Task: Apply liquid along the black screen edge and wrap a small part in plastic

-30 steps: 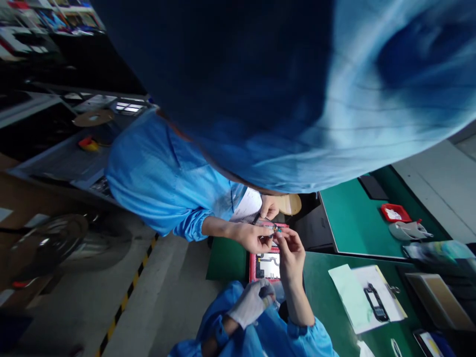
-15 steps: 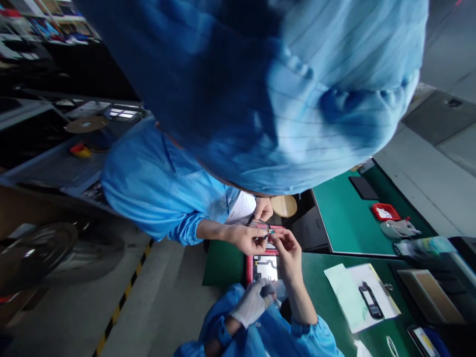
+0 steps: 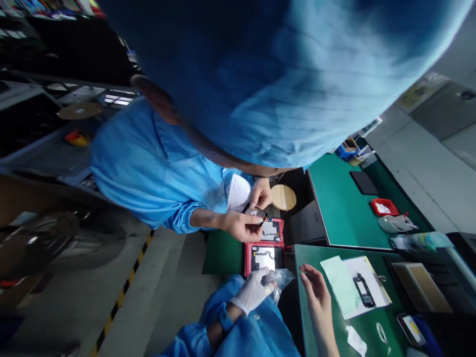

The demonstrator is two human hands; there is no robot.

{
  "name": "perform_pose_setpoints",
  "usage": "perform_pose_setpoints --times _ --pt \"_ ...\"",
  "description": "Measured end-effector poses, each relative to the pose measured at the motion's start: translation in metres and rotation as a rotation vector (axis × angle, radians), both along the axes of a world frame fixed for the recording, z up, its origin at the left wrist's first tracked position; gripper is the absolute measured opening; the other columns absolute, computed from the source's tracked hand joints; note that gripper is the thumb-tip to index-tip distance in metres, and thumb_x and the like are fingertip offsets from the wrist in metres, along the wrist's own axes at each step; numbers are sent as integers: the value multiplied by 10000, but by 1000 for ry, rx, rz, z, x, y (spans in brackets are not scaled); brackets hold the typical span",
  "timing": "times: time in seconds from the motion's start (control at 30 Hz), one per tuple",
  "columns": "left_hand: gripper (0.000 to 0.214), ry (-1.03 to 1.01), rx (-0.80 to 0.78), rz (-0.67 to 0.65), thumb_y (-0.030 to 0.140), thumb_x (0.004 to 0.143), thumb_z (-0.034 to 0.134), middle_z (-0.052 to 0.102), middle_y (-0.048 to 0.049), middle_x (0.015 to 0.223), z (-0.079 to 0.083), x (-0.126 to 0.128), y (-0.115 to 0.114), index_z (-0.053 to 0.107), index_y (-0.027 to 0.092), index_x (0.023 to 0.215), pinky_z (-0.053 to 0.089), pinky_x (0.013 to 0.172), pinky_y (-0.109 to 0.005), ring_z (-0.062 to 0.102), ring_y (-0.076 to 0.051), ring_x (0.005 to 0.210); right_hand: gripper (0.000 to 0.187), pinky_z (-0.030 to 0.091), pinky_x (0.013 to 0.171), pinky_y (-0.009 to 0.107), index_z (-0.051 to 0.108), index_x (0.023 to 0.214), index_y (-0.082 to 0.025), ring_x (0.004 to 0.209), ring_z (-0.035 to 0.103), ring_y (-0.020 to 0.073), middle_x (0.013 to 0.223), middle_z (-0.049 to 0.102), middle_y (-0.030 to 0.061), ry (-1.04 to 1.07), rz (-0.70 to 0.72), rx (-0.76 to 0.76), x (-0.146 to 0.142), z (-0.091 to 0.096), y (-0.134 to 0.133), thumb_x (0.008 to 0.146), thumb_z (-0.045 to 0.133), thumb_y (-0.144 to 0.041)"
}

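Note:
My left hand [image 3: 252, 291], in a white glove, is closed around a crumpled clear plastic bag [image 3: 281, 278] in front of my blue smock. To its right, my bare right hand [image 3: 319, 296] hovers over the edge of the green table [image 3: 308, 263], its fingers loosely bent and apart with nothing in them. Just beyond my left hand lies a red foam tray [image 3: 248, 260] holding flat panels with black and silver backs [image 3: 263, 258]. Past the tray, a co-worker's two hands [image 3: 241, 226] hold a small, thin, black-framed panel [image 3: 256, 212].
The co-worker's blue cap [image 3: 282, 89] fills the upper view. On the table to my right are a clipboard with papers [image 3: 349, 285], a black phone housing [image 3: 364, 290] and a white scrap [image 3: 356, 341]. Farther off stand a red tray [image 3: 385, 207] and a round wooden stool [image 3: 283, 197].
My right hand has drawn back from the co-worker's fingers, moving right and toward me over the table. The co-worker now has the panel alone. More of the red tray and plastic bag shows.

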State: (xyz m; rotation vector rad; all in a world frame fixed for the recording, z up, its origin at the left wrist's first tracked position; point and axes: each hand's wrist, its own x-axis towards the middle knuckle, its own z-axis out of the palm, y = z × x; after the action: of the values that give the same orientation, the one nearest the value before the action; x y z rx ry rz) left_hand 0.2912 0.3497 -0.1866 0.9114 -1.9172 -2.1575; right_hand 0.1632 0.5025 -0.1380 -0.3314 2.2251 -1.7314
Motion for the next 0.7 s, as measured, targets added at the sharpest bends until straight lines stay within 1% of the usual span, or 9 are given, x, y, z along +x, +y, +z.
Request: perform_pose_setpoints --times 0.07,0.13,0.23,0.3,0.37,0.4,0.47,0.57,0.7 --pt "98 -19 -18 -40 258 781 770 787 -18 861 4 3 -2 698 218 833 569 858 -323 705 -236 878 646 695 890 394 858 1125 -242 1027 812 318 1162 858 123 -88 54 8 8 -6 12 710 984 -721" --pt "86 -26 -25 -108 240 786 756 756 -2 827 7 6 -2 679 220 819 554 837 -303 683 -214 856 681 699 861 394 867 1124 -238 978 819 314 1132 863 129 -182 120 -8 20 -10 15 675 1004 -731" --pt "96 -28 -36 -186 231 796 737 713 12 788 8 6 0 642 223 788 543 828 -297 656 -195 819 644 674 759 358 866 916 -212 816 792 278 920 846 118 -259 186 -51 36 -12 10 682 968 -804" --pt "101 -23 -33 -209 233 810 728 711 12 788 6 4 3 631 222 781 548 847 -303 655 -190 815 647 641 686 333 837 806 -203 710 737 242 801 805 99 -261 171 -83 43 -13 7 718 929 -837" --pt "91 -11 -7 -216 233 806 742 736 2 815 4 2 6 652 218 802 560 848 -310 673 -195 827 654 619 638 325 823 776 -202 648 685 222 729 761 79 -251 123 -102 47 -14 9 716 925 -845" --pt "98 2 16 -211 234 795 764 760 -9 849 2 1 8 675 214 832 568 853 -314 691 -202 848 656 616 625 327 823 777 -204 634 670 220 710 745 74 -244 91 -103 47 -15 11 702 931 -847" --pt "195 39 74 -169 246 759 833 804 -38 938 0 -1 8 721 208 913 589 882 -326 728 -219 908 667 624 617 337 828 771 -209 633 665 228 712 743 80 -226 25 -92 47 -18 17 662 944 -857" --pt "316 103 162 -31 293 722 915 831 -74 1003 -1 -4 3 753 207 979 615 941 -358 765 -235 957 655 645 643 353 843 763 -224 668 688 241 785 788 100 -178 -83 -66 43 -21 28 613 963 -850" --pt "361 193 255 114 411 689 973 821 -105 950 4 -8 -8 714 203 830 624 932 -384 779 -249 931 650 646 639 353 851 769 -229 677 697 248 788 797 101 -130 -175 -31 38 -23 40 596 964 -845"
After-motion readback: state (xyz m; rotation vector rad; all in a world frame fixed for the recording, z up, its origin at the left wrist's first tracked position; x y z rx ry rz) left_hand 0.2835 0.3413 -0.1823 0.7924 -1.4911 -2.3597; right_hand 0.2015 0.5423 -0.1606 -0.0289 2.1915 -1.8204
